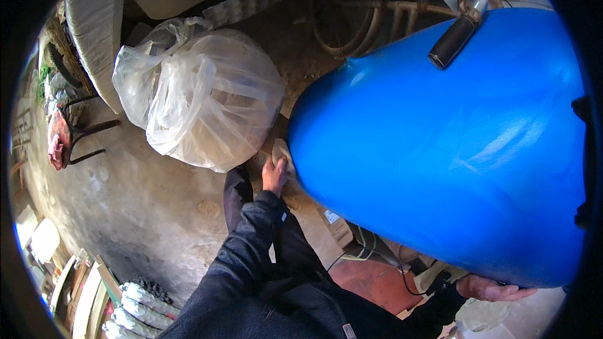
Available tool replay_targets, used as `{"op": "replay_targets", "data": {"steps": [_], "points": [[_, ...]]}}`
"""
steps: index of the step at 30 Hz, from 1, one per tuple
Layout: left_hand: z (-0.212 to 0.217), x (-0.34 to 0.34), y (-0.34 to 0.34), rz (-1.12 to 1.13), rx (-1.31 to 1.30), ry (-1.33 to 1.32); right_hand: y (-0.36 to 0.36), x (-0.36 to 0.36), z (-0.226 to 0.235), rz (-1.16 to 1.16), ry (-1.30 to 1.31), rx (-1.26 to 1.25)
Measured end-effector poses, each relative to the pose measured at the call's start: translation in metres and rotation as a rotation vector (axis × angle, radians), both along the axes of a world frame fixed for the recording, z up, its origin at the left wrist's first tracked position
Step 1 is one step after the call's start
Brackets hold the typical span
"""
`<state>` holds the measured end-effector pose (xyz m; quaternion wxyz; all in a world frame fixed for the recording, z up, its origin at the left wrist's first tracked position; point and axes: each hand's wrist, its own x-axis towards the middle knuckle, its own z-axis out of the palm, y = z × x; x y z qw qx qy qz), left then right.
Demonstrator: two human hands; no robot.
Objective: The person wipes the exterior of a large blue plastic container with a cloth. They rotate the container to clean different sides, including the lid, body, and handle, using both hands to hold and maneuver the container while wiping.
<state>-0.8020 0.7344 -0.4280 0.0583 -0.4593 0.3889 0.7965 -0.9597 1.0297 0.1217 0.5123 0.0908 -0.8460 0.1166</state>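
Observation:
A large, smooth blue rounded shell [427,144] fills the right side, its narrower rounded end toward the middle; its exact kind I cannot tell. At that end my left hand [274,176] is closed round a beige cloth-like pad [281,149], which touches the blue surface. My right hand [487,288] lies along the shell's near lower edge at the right, fingers stretched out and touching its underside. Part of that hand is hidden by the shell.
A bulging clear plastic bag [213,100] stands left of the shell. A handlebar with a black grip [453,41] overlaps the shell's far edge; a bicycle wheel [342,44] is behind. Below lie a carton [338,227], cables and a red board [374,282]. A stool [59,138] stands left.

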Motion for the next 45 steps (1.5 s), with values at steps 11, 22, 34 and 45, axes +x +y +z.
{"op": "replay_targets", "data": {"steps": [11,22,34,45], "points": [[0.042,0.071,0.115,0.073,0.402,-0.209,-0.022,0.000,-0.009,0.015,-0.017,-0.128],[0.084,0.048,0.058,0.104,0.117,-0.048,0.015,0.000,0.004,-0.015,0.174,0.733],[0.049,0.066,0.120,0.096,0.269,-0.135,0.011,-0.003,-0.004,-0.072,0.101,0.403],[0.169,-0.026,0.006,0.088,-0.236,0.152,-0.001,-0.003,-0.006,-0.001,0.073,-0.066]]}}
